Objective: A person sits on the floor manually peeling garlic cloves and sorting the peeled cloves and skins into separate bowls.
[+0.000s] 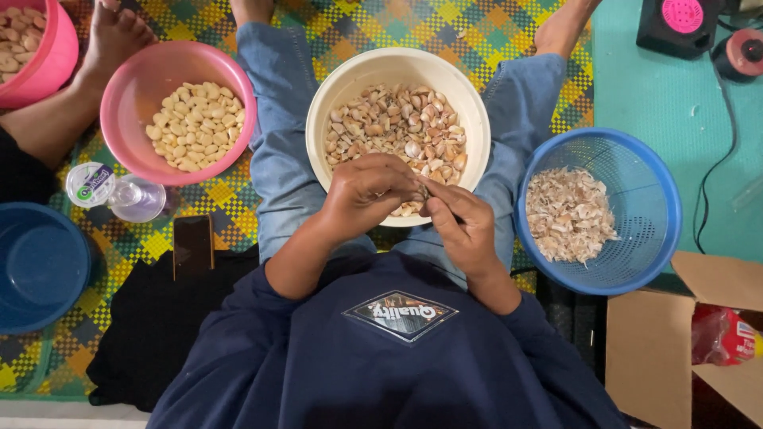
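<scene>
I see a woven plaid floor mat (373, 28) in green, yellow and orange carrying nearly everything; a plain teal mat (668, 95) butts against its right edge. My legs in blue jeans (278, 143) run up the middle of the plaid mat.

Largest vessel: round cream plastic bowl (342, 95) between my knees, mat centre, half full of unpeeled garlic cloves (393, 123). Right of it, at the plaid mat's right edge and overlapping the teal one, round blue plastic mesh basket (644, 183) holding papery garlic skins (568, 214). Left of the cream bowl, round pink plastic bowl (127, 87) with peeled pale cloves (195, 123). Dark blue plastic basin (40, 266) at the left edge. Second pink bowl (56, 52) in the top left corner, cut off by the frame. Another person's bare foot (111, 36) lies beside it.

Open brown cardboard box (652, 349) at bottom right, off the mats. Clear plastic bottle (119, 195) lying on its side below the pink bowl, black phone (193, 245) just under it.

Both hands meet over the near rim of the cream bowl. Left hand (369, 191) clenched around one small garlic clove (422, 193); right hand (465, 226) pinching at the same clove, fingertips touching it. The clove is mostly hidden.
</scene>
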